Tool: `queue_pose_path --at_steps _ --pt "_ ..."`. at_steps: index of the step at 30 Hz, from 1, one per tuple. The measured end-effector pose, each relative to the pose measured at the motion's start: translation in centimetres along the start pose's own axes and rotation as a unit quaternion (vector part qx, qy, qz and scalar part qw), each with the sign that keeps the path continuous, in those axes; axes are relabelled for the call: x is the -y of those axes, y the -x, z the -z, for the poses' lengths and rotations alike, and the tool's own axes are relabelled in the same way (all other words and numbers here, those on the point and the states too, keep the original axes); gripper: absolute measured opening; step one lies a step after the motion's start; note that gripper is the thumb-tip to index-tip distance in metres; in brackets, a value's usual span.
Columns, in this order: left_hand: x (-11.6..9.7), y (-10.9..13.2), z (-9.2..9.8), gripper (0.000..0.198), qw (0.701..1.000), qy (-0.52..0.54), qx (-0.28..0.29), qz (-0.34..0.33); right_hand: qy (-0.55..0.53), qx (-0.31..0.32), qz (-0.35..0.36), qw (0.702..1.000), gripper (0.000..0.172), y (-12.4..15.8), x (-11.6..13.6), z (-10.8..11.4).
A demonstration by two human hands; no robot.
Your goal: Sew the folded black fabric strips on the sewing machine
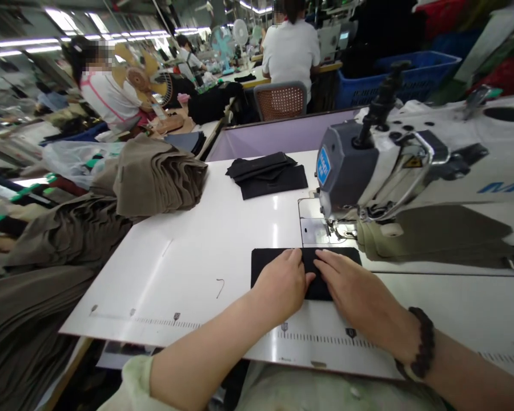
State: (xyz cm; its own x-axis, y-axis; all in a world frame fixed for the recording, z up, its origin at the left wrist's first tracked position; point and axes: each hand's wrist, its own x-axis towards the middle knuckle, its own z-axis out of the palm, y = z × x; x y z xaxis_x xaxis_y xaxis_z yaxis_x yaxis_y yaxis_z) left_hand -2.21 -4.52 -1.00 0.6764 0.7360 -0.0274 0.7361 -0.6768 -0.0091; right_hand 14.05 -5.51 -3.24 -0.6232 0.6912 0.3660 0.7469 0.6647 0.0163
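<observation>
A black rectangular fabric piece [263,261] lies flat on the white sewing table, just in front of the needle plate. My left hand [280,282] rests on its left half, fingertips at the upper edge and thumb apart on the cloth. On the right half lies my right hand [353,285], its fingers stretched out and pointing up and left. Both hands press from above, close together but apart. Part of the fabric is hidden beneath them. The sewing machine head [346,165] stands just beyond, its presser foot [334,228] clear of the black piece.
More black pieces [269,174] lie behind on the table [197,245]. Stacked brown cloth [154,177] stands at the left, with further brown fabric [38,297] hanging beside. Olive pieces [445,234] lie under the machine arm. A loose thread [220,287] sits left of my hands. People work beyond.
</observation>
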Motion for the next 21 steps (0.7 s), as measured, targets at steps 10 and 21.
queue_pose_path --at_steps 10,21 --pt "-0.4 1.1 -2.4 0.047 0.993 0.059 -0.062 0.079 -0.033 0.011 -0.037 0.999 0.043 1.6 0.8 -2.0" --pt "1.6 3.1 -2.7 0.077 0.988 0.047 -0.008 0.145 -0.019 0.028 -0.027 0.999 0.045 1.9 0.4 -2.4"
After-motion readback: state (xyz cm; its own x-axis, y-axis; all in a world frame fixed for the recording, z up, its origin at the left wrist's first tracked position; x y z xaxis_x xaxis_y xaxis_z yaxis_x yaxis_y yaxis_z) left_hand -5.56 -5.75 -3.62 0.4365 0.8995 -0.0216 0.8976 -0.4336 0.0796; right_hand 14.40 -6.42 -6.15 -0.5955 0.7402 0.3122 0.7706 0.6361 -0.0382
